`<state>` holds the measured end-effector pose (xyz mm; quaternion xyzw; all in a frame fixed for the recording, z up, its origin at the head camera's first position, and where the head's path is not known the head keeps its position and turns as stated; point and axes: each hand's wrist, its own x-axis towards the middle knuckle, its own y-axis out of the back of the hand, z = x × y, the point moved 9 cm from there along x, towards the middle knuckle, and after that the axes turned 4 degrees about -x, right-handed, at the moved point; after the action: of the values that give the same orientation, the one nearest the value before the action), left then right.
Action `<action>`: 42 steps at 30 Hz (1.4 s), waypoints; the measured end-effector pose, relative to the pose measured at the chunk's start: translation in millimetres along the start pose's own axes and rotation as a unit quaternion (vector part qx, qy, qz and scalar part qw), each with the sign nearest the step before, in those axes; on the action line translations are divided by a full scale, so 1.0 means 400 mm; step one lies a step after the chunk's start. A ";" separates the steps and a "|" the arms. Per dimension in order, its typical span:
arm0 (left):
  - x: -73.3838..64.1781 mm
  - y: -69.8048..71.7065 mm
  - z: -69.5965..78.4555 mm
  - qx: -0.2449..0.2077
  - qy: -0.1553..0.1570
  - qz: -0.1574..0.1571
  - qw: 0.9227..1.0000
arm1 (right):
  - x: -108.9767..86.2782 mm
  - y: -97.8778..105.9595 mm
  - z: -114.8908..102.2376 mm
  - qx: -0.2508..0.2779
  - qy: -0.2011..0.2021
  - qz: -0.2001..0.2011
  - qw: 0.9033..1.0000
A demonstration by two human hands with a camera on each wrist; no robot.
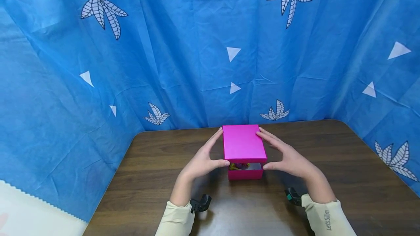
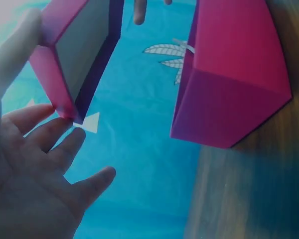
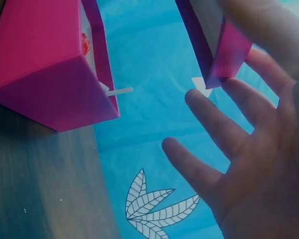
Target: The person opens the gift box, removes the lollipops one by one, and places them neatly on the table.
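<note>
A pink box lid (image 1: 244,143) is held up level over its pink box base (image 1: 245,175), with a gap between the two. At the lid's left edge my left hand (image 1: 202,162) grips with thumb at the near corner and fingers toward the far one. My right hand (image 1: 290,158) holds the opposite edge the same way. The left wrist view shows the lid's pale inside (image 2: 84,47). Small yellow and red items (image 1: 238,166) lie inside the base, partly hidden by the lid. A thin white stick (image 3: 120,91) pokes over the base's rim.
The base stands on a brown wood-grain table (image 1: 157,177). Blue cloth (image 1: 203,46) printed with leaves and triangles hangs behind and along both sides. A white cloth piece (image 1: 29,214) shows at lower left. Dark wrist devices (image 1: 201,204) are on both wrists.
</note>
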<state>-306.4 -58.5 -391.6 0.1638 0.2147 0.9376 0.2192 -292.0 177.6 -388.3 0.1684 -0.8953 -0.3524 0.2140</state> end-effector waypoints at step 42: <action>0.000 0.027 0.022 -0.040 -0.046 0.127 0.990 | -0.009 0.051 -0.008 0.028 -0.049 0.235 0.970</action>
<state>-306.5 -64.3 -379.2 0.2236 0.1440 0.9571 0.1147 -290.3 191.6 -372.8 -0.0585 -0.9287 -0.2753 0.2415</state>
